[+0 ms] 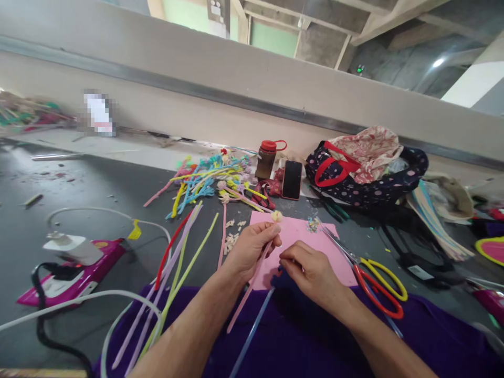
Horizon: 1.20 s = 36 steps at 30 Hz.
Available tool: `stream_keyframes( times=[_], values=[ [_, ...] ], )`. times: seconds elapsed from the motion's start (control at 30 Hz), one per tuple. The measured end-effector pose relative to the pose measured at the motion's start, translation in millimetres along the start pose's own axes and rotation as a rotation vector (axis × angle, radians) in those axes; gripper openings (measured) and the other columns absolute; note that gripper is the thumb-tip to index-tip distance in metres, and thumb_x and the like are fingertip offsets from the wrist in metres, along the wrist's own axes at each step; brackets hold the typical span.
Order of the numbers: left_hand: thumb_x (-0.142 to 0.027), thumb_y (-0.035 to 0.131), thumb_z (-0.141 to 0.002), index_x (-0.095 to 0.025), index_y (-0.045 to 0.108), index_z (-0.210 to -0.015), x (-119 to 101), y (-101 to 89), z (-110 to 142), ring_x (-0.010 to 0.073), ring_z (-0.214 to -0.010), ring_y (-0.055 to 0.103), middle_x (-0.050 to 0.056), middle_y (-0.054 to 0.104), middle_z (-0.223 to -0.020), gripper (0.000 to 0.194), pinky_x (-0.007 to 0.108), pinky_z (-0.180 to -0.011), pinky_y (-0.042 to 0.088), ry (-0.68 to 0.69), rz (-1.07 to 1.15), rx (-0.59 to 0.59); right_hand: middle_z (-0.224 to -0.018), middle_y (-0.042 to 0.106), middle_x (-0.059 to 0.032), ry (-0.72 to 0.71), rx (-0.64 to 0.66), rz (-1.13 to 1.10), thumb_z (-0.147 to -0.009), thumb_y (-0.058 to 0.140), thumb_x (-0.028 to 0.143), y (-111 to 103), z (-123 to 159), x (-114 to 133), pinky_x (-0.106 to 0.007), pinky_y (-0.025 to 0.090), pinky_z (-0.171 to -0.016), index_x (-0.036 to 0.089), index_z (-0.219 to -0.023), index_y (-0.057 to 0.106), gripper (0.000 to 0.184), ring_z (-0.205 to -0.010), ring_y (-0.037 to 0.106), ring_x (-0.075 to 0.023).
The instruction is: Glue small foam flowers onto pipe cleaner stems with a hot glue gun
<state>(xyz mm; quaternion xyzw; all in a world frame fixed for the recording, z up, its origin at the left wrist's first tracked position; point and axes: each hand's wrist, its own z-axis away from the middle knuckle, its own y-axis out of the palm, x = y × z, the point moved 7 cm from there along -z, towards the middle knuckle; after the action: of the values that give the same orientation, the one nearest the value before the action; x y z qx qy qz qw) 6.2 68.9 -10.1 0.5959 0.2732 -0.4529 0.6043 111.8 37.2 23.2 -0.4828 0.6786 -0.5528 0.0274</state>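
Observation:
My left hand [252,247] is closed around a pink pipe cleaner [244,304], which slants down toward my lap. A small cream flower head [276,216] tops that stem, just above my thumb and finger. Close by on the right, my right hand [315,269] has its thumb and fingers pinched together; whatever is between them is too hidden to name. A thin pale-blue strip [252,332] runs down from beneath it across dark purple cloth. Under both hands lies a pink sheet [293,224]. Scissors [378,286] with red and yellow handles rest on its right edge.
Loose pipe cleaners [185,257] and a pink glue gun [79,273] with a white adapter and cables lie left. Behind are a pile of pipe-cleaner flowers [208,178], a bottle [266,163], a phone [292,181] and a dotted bag [366,184] against the wall.

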Motion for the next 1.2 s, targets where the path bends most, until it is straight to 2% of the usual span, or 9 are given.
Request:
stream_keyframes(
  times=[0.23,0.37,0.43,0.53,0.63,0.73,0.87,1.03,1.2],
  values=[
    [-0.033,0.061,-0.072,-0.013,0.054,-0.059,-1.3,-1.4,-0.5,0.0032,-0.039,0.035,-0.002,0.054,-0.052,0.026,0.018,-0.041,0.025,0.023,-0.038,-0.025,-0.08,0.057,-0.0039,0.01,0.004,0.079,-0.084,0.047,0.013,7.1,9.8,-6.0,-0.024,0.042,-0.064,0.018,-0.089,0.057,0.012,-0.072,0.056,-0.0143],
    [-0.034,0.062,-0.072,-0.013,0.054,-0.06,0.7,-2.4,-1.6,0.0032,-0.039,0.035,-0.002,0.053,-0.051,0.026,0.018,-0.041,0.024,0.015,-0.05,-0.031,-0.085,0.061,-0.0035,0.068,0.059,0.213,-0.086,0.046,0.018,-1.1,1.1,-28.7,-0.024,0.043,-0.069,0.019,-0.094,0.057,0.014,-0.078,0.058,-0.0142],
    [-0.035,0.063,-0.072,-0.013,0.054,-0.06,2.1,-2.9,-1.9,0.0032,-0.039,0.035,-0.002,0.052,-0.051,0.026,0.018,-0.041,0.023,0.008,-0.051,-0.033,-0.091,0.063,-0.0028,0.177,0.076,0.391,-0.088,0.043,0.024,-16.0,-6.1,-55.0,-0.024,0.042,-0.072,0.021,-0.096,0.059,0.018,-0.084,0.059,-0.0145],
    [-0.036,0.062,-0.072,-0.013,0.054,-0.059,2.7,-3.7,-1.9,0.003,-0.039,0.034,-0.002,0.052,-0.05,0.028,0.018,-0.041,0.023,0.005,-0.06,-0.044,-0.101,0.064,-0.0019,0.418,0.138,0.664,-0.09,0.037,0.03,-48.8,-14.9,-109.1,-0.025,0.041,-0.076,0.025,-0.1,0.06,0.026,-0.092,0.059,-0.0153],
    [-0.035,0.062,-0.072,-0.013,0.054,-0.057,2.1,-3.9,-1.3,0.0028,-0.039,0.033,-0.002,0.052,-0.049,0.028,0.018,-0.041,0.022,-0.002,-0.062,-0.056,-0.104,0.064,-0.0082,0.558,0.141,0.744,-0.088,0.037,0.029,-84.5,-21.9,-161.4,-0.031,0.04,-0.078,0.022,-0.103,0.062,0.03,-0.096,0.059,-0.0218],
    [-0.035,0.063,-0.071,-0.013,0.054,-0.057,0.6,-3.6,-1.2,0.0029,-0.039,0.033,-0.002,0.051,-0.048,0.028,0.018,-0.04,0.021,0.004,-0.058,-0.06,-0.106,0.065,-0.0103,0.745,0.159,0.788,-0.085,0.039,0.027,-113.0,-19.5,-213.5,-0.039,0.041,-0.079,0.023,-0.103,0.064,0.031,-0.097,0.059,-0.0269],
    [-0.036,0.063,-0.07,-0.012,0.054,-0.056,1.9,-4.4,-2.3,0.003,-0.039,0.033,-0.002,0.05,-0.047,0.029,0.018,-0.041,0.021,0.0,-0.06,-0.051,-0.112,0.062,-0.0108,0.926,0.182,0.763,-0.083,0.041,0.033,-127.0,-10.8,-261.4,-0.042,0.043,-0.076,0.025,-0.111,0.061,0.036,-0.098,0.059,-0.0298],
    [-0.035,0.063,-0.07,-0.012,0.055,-0.057,4.0,-5.1,-3.3,0.0029,-0.038,0.033,-0.002,0.052,-0.049,0.028,0.018,-0.041,0.022,-0.001,-0.057,-0.054,-0.118,0.059,-0.0117,0.941,0.146,0.704,-0.082,0.041,0.031,-120.7,-14.7,-276.8,-0.045,0.041,-0.081,0.025,-0.118,0.055,0.039,-0.104,0.056,-0.0305],
    [-0.035,0.065,-0.069,-0.012,0.054,-0.057,3.2,-5.0,-2.5,0.0029,-0.038,0.032,-0.001,0.054,-0.05,0.027,0.018,-0.041,0.023,-0.002,-0.043,-0.078,-0.115,0.059,-0.0166,0.841,0.037,0.628,-0.079,0.047,0.028,-118.1,-38.3,-256.2,-0.044,0.04,-0.084,0.016,-0.116,0.057,0.04,-0.104,0.055,-0.0316]
  ],
)
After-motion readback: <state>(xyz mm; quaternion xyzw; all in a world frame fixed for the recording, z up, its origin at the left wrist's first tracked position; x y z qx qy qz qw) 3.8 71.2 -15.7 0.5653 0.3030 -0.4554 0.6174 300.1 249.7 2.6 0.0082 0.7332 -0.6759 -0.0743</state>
